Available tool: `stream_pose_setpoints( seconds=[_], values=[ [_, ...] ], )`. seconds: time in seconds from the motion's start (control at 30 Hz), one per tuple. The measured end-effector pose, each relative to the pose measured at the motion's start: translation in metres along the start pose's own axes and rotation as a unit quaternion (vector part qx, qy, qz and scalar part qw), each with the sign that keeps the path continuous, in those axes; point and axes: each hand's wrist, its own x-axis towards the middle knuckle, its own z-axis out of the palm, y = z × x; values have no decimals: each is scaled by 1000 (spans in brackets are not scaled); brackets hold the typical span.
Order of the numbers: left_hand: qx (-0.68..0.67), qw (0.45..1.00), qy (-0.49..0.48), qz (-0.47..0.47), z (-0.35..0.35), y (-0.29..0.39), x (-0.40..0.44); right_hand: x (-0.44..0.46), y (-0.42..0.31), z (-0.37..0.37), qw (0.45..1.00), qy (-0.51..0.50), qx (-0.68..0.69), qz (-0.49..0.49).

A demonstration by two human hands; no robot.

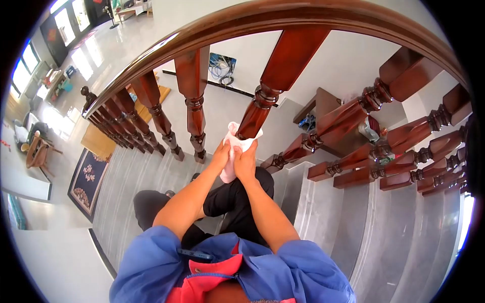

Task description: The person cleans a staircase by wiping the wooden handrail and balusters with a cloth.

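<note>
A pale pink cloth [230, 169] is wrapped around the lower part of a dark red wooden baluster [260, 103]. My left hand [221, 154] grips the cloth on the baluster's left side. On the right side, my right hand [245, 160] presses the same cloth, with its fingers curled round behind. The two hands are close together, thumbs toward me. The baluster's foot is hidden behind the cloth and hands. Above, the baluster meets the curved, glossy handrail [242, 17].
Grey stone steps [333, 222] curve to both sides, lined with several more balusters [194, 106]. Beyond the railing are a brown wooden shelf [326, 108] and a coiled blue cable [222, 68]. At lower left lie a patterned rug [87, 184] and a wooden chair [41, 154].
</note>
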Motion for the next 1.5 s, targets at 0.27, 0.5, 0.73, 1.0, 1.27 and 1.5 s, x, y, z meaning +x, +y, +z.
stream_pose_setpoints(
  seconds=[0.27,0.5,0.73,1.0,1.27,1.5],
  values=[
    [190,966,166,60,15,67,-33,-37,6,-25,998,-57,26,7],
    [81,961,209,160,40,143,-73,-40,-98,-65,995,-67,75,0],
    [121,821,144,539,91,309,-88,46,-271,-168,915,226,-2,-334],
    [502,651,148,550,236,488,-51,160,-437,-313,695,388,-413,-442],
    [473,724,-120,488,286,522,-58,205,-471,-400,326,494,-632,-501],
    [588,668,-172,423,246,535,-47,211,-496,-377,820,-19,-535,-201]
  ],
)
